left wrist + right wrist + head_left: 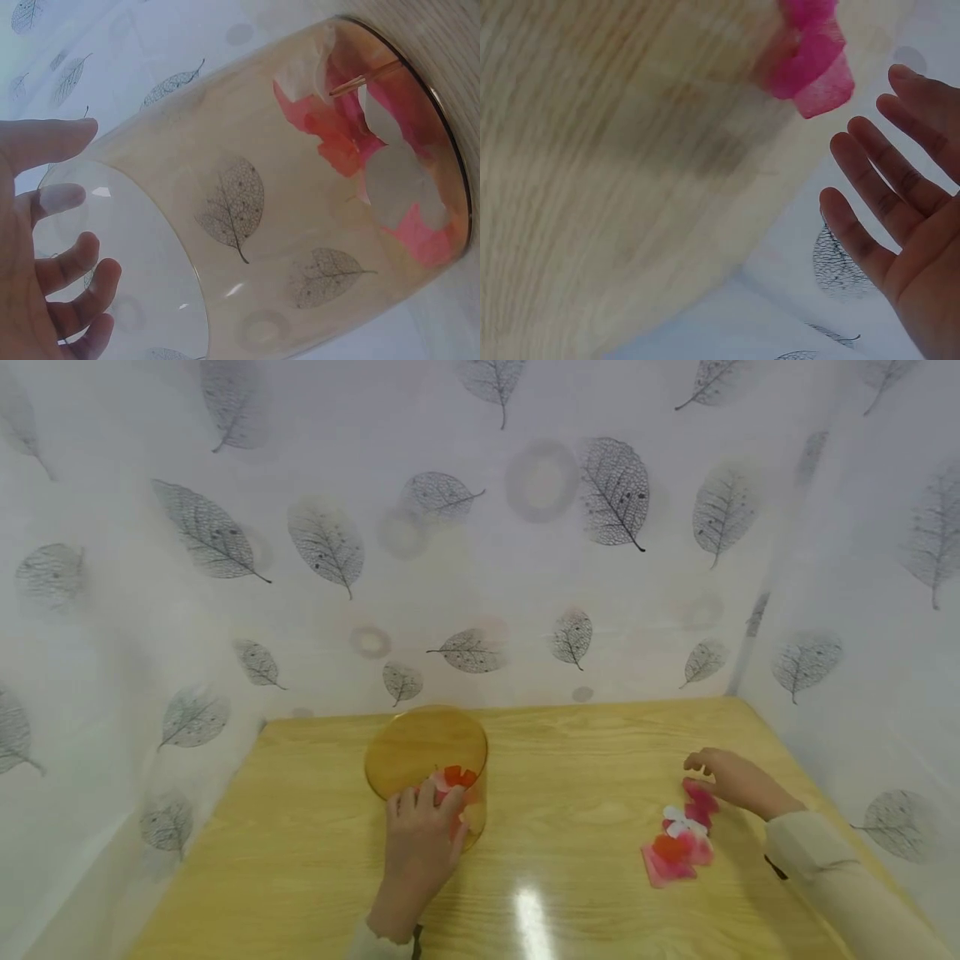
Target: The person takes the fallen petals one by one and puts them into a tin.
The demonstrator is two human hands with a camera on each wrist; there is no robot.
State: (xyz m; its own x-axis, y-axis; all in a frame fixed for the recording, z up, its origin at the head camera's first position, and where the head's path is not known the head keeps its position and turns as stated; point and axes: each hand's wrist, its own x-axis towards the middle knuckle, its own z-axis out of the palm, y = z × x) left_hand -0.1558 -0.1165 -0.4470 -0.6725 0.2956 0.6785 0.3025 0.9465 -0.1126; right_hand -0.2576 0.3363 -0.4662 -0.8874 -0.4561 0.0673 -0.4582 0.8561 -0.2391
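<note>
Left hand (420,839): fingers parted and loosely bent, gripping nothing; lies at the near lip of a transparent amber jar (289,184). Whether a fingertip touches the lip: cannot tell. Right hand (738,781): fingers apart, nothing held; a magenta petal (825,82) lies just past its fingertips, with a gap between them in the right wrist view.

Next outward. Jar stands upright directly ahead of the left hand; red, pink and white pieces (405,180) at its bottom, a thin brown stick (367,79) among them. Nearer the person than the right hand and to its left: loose petals (678,843), pink, red, white and magenta, partly overlapping.

Edges and room. Broad stretch of desk (577,793) between jar and loose petals; more left of the left hand. Right edge passes beneath the right forearm; far edge lies beyond both hands, close behind the jar. Past it, a leaf-printed sheet (517,568) rises.
</note>
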